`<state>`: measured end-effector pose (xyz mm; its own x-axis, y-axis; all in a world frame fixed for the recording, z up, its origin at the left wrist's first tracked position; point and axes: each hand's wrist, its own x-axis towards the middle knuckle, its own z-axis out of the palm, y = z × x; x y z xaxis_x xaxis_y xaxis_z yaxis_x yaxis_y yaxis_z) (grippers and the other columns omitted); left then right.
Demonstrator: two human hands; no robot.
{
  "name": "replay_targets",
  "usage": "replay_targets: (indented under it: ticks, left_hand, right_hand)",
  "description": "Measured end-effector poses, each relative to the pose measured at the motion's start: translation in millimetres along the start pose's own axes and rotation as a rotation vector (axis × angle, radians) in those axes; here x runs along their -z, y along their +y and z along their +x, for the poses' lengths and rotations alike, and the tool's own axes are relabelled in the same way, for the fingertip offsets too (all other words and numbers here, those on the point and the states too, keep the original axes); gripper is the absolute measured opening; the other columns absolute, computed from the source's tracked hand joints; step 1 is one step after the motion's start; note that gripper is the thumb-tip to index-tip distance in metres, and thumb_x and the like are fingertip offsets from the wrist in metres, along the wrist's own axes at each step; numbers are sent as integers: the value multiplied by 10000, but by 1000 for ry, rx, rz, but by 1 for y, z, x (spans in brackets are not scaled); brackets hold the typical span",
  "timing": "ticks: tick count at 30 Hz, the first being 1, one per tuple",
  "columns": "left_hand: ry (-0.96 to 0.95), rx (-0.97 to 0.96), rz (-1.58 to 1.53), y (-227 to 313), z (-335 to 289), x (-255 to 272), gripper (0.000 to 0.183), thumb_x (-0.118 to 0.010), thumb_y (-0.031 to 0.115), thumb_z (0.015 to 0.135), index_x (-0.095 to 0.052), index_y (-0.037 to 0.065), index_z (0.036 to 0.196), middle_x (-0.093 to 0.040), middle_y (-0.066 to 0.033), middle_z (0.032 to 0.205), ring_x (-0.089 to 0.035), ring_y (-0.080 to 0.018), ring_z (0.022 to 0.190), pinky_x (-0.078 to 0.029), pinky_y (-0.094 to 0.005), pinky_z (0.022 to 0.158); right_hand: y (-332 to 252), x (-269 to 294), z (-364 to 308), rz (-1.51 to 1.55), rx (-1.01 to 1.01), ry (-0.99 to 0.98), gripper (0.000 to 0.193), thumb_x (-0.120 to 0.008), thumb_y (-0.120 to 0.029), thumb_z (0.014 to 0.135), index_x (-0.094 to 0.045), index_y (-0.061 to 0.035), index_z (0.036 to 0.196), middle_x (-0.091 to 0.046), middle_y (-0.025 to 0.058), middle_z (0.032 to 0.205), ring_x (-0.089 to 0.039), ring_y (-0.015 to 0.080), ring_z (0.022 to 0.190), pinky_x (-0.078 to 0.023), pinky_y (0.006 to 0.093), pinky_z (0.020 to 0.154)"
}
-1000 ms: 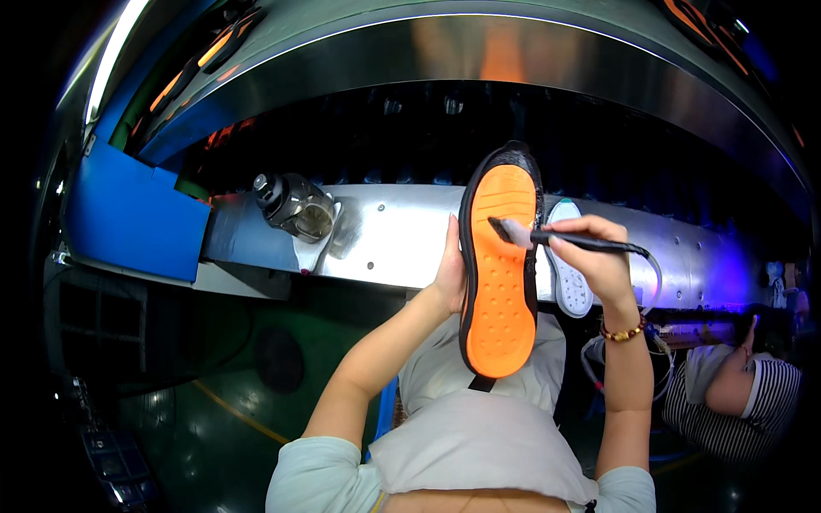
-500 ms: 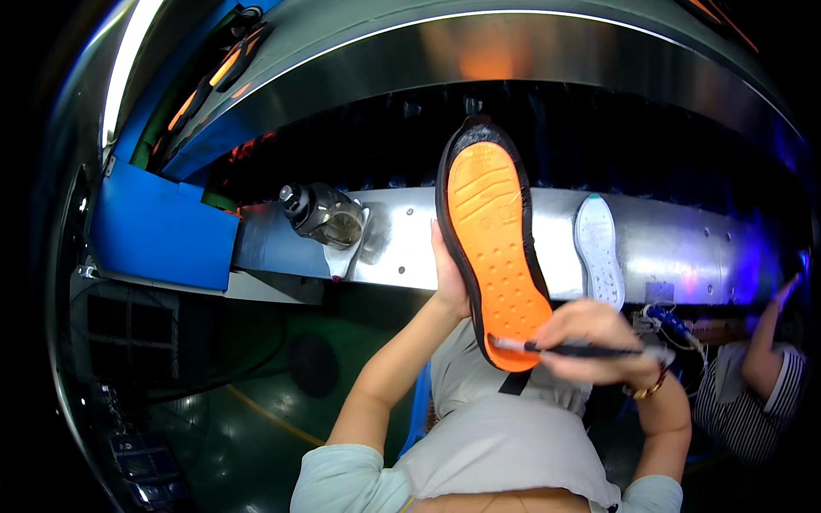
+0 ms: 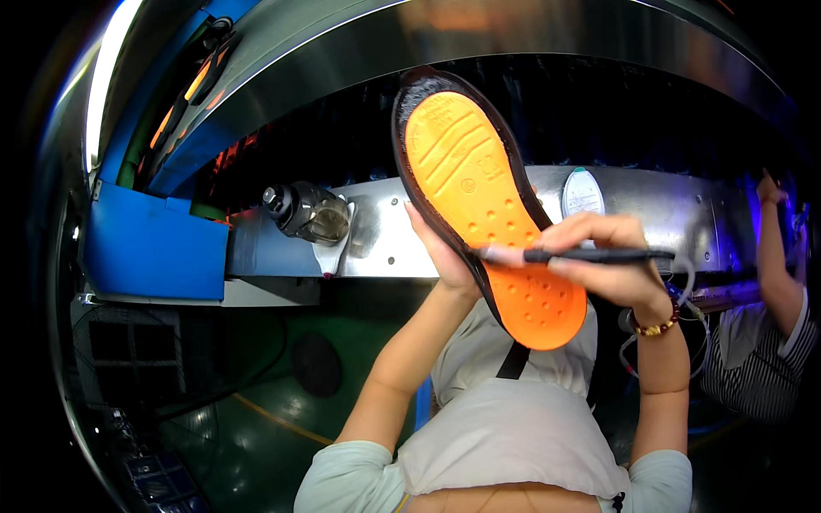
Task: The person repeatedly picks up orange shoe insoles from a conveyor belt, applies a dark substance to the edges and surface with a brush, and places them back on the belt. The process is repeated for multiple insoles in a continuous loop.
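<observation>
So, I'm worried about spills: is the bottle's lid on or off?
On: the black lid sits atop the bottle, over its see-through body. Whether it's fully tightened, I cannot tell.

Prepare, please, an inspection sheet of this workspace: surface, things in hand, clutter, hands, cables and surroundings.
Surface: metal bench, shiny in places.
Things in hand: orange sole, black-edged, slanted; brush, tip at the sole's left edge, slightly blurred.
Clutter: bottle at left, white item against it, kind unclear; white insole, partly hidden.
Hands: left hand supports the sole; right hand grips the brush.
Cables: pale cable near the right wrist.
Surroundings: blue panel left; co-worker in stripes right.
</observation>
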<state>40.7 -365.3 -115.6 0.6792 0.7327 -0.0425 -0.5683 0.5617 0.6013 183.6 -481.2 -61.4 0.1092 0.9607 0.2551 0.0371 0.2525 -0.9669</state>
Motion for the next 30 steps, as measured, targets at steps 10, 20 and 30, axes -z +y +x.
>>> replay_targets:
  ticks: [10,20,30]
  left_hand:
    - [-142,-185,-36,25,6,-7,909,-192,760,728,-252,74,1321,-386,-251,1226,-453,-364,1049,-381,-452,892]
    - [-100,-229,97,41,3,-15,913,-150,756,735,-252,63,1320,-400,-259,1223,-467,-367,1051,-376,-450,910]
    - [-262,-210,-115,13,-29,-17,672,-323,564,841,-361,45,1266,-450,-97,1257,-504,-206,1078,-405,-340,910]
  right_hand:
    - [-6,-1,-21,-171,177,-163,189,-688,24,649,-650,-29,826,-649,104,856,-606,183,852,-471,301,778]
    - [0,10,-36,-288,181,-267,232,-718,-12,612,-669,-58,834,-662,64,863,-525,194,968,-375,341,877]
    - [18,-16,-28,704,-16,151,213,-625,46,697,-584,5,902,-622,177,898,-603,238,905,-482,328,816]
